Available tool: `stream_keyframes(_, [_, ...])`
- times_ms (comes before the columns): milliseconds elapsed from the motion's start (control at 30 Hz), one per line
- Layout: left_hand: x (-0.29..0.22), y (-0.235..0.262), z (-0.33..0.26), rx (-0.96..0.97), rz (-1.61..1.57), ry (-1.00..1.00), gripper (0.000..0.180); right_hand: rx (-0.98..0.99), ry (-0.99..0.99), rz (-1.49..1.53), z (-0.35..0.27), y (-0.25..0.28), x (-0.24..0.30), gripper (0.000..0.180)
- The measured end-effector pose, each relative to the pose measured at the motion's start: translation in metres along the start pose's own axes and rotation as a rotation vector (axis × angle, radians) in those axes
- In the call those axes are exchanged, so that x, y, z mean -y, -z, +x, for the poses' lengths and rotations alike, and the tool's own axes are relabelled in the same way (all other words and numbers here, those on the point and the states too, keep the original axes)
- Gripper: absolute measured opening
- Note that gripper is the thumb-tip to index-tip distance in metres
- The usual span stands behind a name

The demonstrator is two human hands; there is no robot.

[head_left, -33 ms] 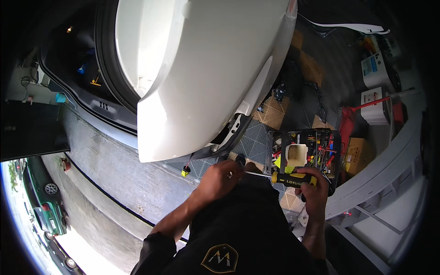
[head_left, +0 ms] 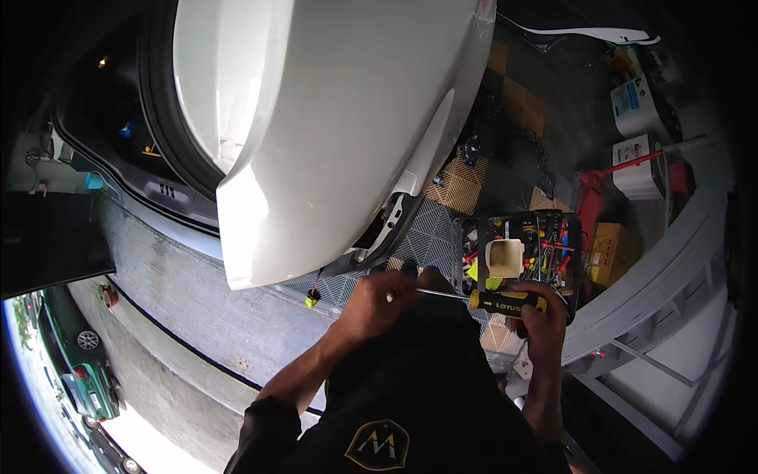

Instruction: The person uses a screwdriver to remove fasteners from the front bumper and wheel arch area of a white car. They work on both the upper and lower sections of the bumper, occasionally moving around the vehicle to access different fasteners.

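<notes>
The curled left hand (head_left: 371, 306) hides the tip of the screwdriver (head_left: 501, 302), and the right hand (head_left: 545, 322) covers part of its handle. Many small tools in the toolbox (head_left: 575, 245) overlap and are too small to tell apart. The top edge cuts off the white car panel (head_left: 339, 118), and deep shadow blurs what lies inside the trunk (head_left: 99, 110).
</notes>
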State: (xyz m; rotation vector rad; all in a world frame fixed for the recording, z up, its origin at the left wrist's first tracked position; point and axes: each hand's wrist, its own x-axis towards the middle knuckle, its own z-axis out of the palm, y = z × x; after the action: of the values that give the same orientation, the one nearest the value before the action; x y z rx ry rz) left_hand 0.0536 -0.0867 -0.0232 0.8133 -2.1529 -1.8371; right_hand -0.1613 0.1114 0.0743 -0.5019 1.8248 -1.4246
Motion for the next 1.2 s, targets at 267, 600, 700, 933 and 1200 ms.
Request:
stream_keyframes(267, [0.007, -0.030, 0.050, 0.128, -0.635, 0.348, 0.024, -0.201, -0.134, 0.118, 0.012, 0.025, -0.032, 0.034])
stream_keyframes(600, [-0.009, -0.073, 0.161, 0.050, -0.368, 0.425, 0.024, -0.138, -0.265, 0.227, 0.129, 0.097, -0.047, 0.032])
stream_keyframes(700, [-0.002, -0.104, 0.207, -0.052, -0.479, 0.562, 0.021, -0.065, -0.327, 0.311, 0.183, 0.136, -0.061, 0.028])
stream_keyframes(933, [0.038, -0.195, 0.333, -0.283, -0.981, 0.771, 0.019, 0.117, -0.341, 0.239, 0.326, 0.222, -0.114, 0.028])
stream_keyframes(1200, [0.129, -0.233, 0.397, -0.297, -1.320, 0.660, 0.023, 0.136, -0.383, 0.256, 0.439, 0.237, -0.186, 0.028])
